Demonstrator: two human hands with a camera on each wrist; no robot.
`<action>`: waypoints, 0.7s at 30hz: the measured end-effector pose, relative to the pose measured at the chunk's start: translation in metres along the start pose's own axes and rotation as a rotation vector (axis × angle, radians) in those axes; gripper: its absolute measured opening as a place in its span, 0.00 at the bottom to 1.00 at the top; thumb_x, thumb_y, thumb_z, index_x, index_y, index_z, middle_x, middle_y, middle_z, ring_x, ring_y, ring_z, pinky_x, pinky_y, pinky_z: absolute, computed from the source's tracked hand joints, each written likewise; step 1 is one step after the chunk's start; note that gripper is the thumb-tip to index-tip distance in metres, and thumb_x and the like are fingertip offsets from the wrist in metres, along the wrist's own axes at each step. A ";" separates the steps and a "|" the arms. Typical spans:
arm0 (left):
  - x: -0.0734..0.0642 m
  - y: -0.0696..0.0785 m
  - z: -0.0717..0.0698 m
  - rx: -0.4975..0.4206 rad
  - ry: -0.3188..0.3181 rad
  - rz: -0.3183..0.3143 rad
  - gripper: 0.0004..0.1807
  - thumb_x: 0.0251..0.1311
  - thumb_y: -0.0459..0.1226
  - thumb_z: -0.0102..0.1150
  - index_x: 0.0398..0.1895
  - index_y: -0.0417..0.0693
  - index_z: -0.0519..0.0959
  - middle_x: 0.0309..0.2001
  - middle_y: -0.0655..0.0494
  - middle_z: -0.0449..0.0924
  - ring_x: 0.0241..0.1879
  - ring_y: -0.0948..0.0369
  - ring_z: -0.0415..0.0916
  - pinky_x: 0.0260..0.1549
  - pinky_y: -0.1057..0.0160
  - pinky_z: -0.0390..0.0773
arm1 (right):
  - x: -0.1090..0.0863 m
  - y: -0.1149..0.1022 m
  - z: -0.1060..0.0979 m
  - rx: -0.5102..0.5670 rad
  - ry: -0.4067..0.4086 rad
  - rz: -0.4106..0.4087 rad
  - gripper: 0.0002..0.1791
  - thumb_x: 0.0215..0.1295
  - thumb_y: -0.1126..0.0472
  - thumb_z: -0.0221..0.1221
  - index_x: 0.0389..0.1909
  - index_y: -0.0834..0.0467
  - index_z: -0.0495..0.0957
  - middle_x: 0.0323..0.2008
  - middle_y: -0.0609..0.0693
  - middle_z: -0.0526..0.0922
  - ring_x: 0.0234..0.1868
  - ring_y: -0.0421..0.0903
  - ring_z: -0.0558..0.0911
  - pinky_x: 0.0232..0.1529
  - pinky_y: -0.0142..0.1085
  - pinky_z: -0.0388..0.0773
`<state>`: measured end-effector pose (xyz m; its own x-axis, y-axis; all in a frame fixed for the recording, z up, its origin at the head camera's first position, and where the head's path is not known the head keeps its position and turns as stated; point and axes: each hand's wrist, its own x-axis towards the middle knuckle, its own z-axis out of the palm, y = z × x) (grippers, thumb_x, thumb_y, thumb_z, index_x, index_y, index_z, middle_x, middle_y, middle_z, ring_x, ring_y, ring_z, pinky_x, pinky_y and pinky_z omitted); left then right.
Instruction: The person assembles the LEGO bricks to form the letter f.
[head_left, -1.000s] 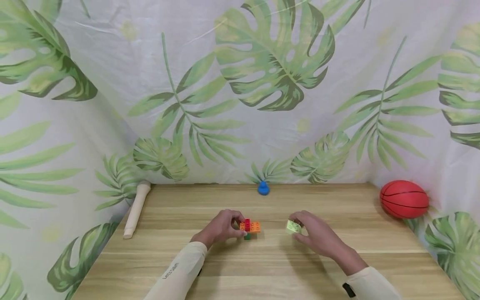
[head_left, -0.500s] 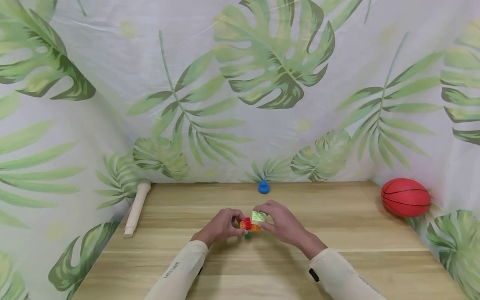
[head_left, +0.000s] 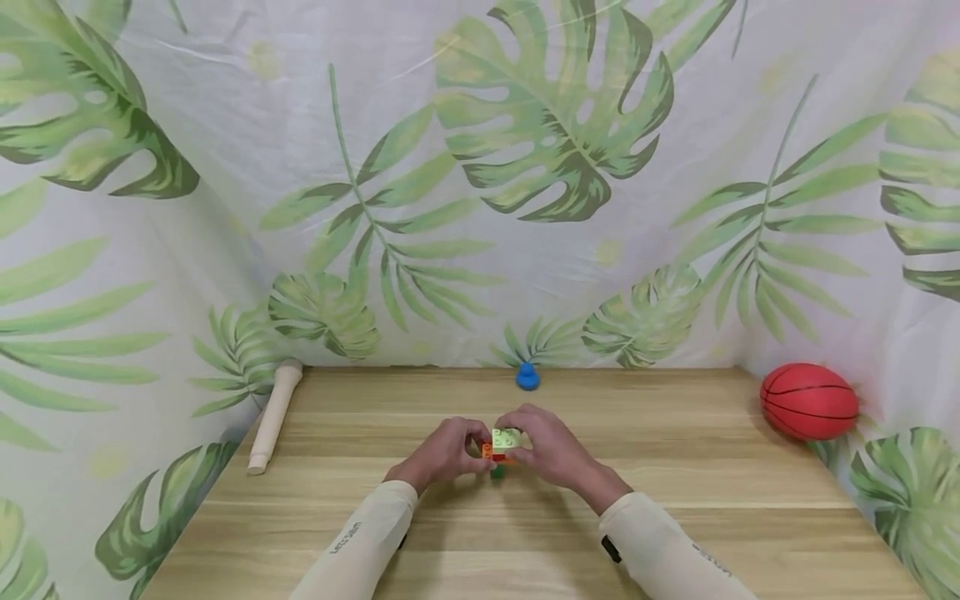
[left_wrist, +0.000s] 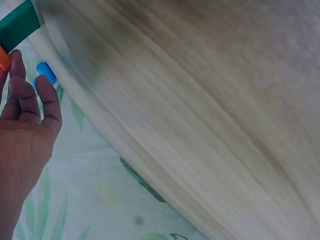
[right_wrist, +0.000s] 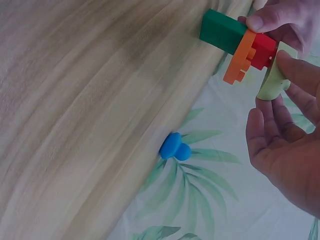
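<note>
My left hand (head_left: 448, 451) pinches the left end of an orange toy brick (right_wrist: 241, 57), part of a small stack. Beneath the orange brick is a green brick (right_wrist: 223, 30), and on top of it a red brick (right_wrist: 263, 51). In my right hand (head_left: 553, 448), between thumb and fingers, is a pale green brick (head_left: 506, 439) with a curved underside, seen in the right wrist view. It sits over the red brick, touching or nearly so; I cannot tell if the studs are engaged. In the left wrist view, only the green brick and an orange edge show beyond the fingers.
A blue toy duck (head_left: 527, 377) stands near the table's back edge. A pale wooden rod (head_left: 274, 419) lies at the left edge. A red ball (head_left: 809, 402) rests at the right edge. Behind the wooden table (head_left: 360, 408) hangs a leaf-patterned cloth (head_left: 420, 250).
My right hand has carried the pale green brick leftward from apart on the right to over the red brick. The left hand keeps its hold on the stack with hardly any movement.
</note>
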<state>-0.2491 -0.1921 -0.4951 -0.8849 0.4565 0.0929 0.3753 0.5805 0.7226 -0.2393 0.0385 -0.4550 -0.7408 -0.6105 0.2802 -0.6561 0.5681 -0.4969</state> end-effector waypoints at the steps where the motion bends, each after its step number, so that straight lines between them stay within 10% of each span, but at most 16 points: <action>1: 0.000 0.000 0.000 -0.003 -0.002 0.001 0.09 0.60 0.36 0.79 0.39 0.51 0.87 0.35 0.60 0.86 0.36 0.58 0.77 0.34 0.69 0.74 | -0.001 0.000 0.000 -0.003 0.002 0.000 0.20 0.63 0.66 0.75 0.56 0.56 0.86 0.51 0.51 0.87 0.53 0.50 0.85 0.56 0.49 0.85; 21: -0.002 0.001 0.000 -0.009 0.001 -0.030 0.09 0.60 0.37 0.79 0.39 0.52 0.87 0.36 0.61 0.84 0.36 0.60 0.74 0.35 0.69 0.73 | 0.004 0.003 0.003 -0.011 -0.012 0.042 0.19 0.63 0.67 0.75 0.55 0.57 0.88 0.51 0.52 0.88 0.52 0.51 0.86 0.55 0.50 0.85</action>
<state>-0.2472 -0.1920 -0.4944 -0.8959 0.4384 0.0720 0.3463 0.5876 0.7313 -0.2439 0.0365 -0.4580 -0.7657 -0.5929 0.2493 -0.6262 0.5989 -0.4992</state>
